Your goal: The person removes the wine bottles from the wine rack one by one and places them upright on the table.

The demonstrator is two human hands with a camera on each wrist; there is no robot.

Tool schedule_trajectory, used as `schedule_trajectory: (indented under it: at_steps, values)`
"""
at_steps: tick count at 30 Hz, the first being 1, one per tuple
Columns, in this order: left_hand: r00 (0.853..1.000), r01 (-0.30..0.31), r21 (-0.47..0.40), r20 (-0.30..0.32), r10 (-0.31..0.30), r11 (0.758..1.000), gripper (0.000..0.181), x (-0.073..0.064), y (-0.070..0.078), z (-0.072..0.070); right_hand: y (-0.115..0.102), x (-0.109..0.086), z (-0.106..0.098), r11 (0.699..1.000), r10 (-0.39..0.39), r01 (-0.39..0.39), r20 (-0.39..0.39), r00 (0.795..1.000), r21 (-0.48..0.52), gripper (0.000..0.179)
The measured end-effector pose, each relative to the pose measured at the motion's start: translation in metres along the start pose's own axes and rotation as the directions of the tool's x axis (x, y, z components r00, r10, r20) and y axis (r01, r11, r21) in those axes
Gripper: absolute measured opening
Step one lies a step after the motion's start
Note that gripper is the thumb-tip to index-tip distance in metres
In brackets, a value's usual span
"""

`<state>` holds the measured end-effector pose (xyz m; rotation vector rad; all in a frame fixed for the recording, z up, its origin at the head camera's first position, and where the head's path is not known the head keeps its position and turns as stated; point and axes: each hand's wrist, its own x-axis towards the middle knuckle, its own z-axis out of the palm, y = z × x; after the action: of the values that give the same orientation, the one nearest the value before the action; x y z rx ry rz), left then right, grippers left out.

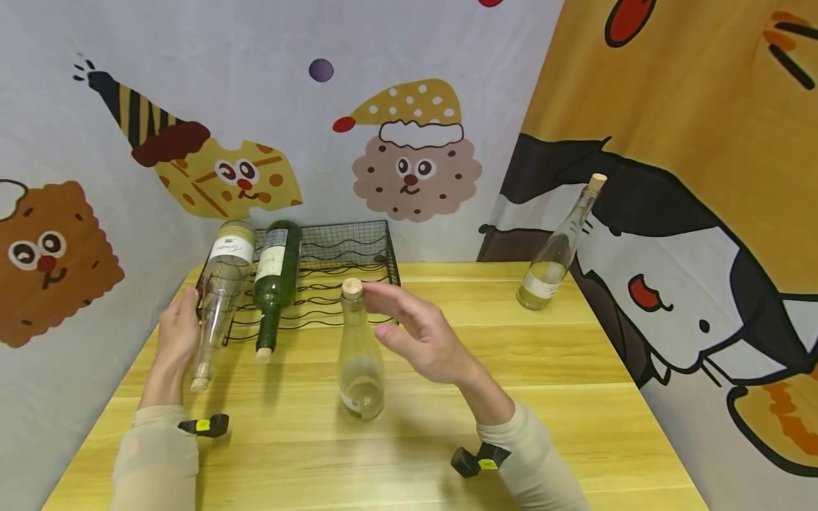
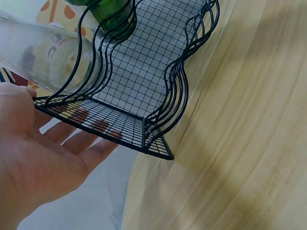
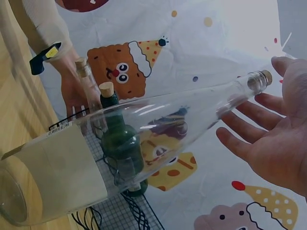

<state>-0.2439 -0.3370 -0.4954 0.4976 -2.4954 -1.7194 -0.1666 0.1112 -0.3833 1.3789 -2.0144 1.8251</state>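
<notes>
A clear corked bottle [image 1: 361, 369] with a pale label stands upright on the table. Beside its neck is my right hand [image 1: 424, 337], fingers extended and thumb apart; in the right wrist view the fingers [image 3: 244, 122] are spread near the neck without closing round it. My left hand [image 1: 179, 330] rests against the left side of a black wire bottle rack [image 1: 319, 284], its fingers lying along the outside of the mesh panel in the left wrist view. On the rack lie a clear bottle [image 1: 220, 298] and a green bottle [image 1: 275, 273], corks towards me.
Another clear corked bottle [image 1: 543, 273] stands at the back right of the wooden table [image 1: 511, 383]. A cartoon-printed cloth [image 1: 255, 106] hangs behind and at the sides. Each sleeve carries a small black wrist device [image 1: 214, 425].
</notes>
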Motion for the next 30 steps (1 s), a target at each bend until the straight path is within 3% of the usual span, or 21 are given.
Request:
schedule_trajectory:
  at_steps: [14, 30]
  values:
    - [0.999, -0.014, 0.004, -0.039, 0.014, 1.0, 0.08, 0.002, -0.004, 0.002, 0.001, 0.012, 0.012, 0.999, -0.031, 0.031, -0.003, 1.0, 0.014, 0.051]
    - [0.997, -0.01, 0.025, -0.071, 0.012, 1.0, 0.074, 0.001, -0.004, 0.003, 0.006, 0.019, 0.017, 0.995, -0.017, 0.012, -0.058, 0.998, -0.098, 0.043]
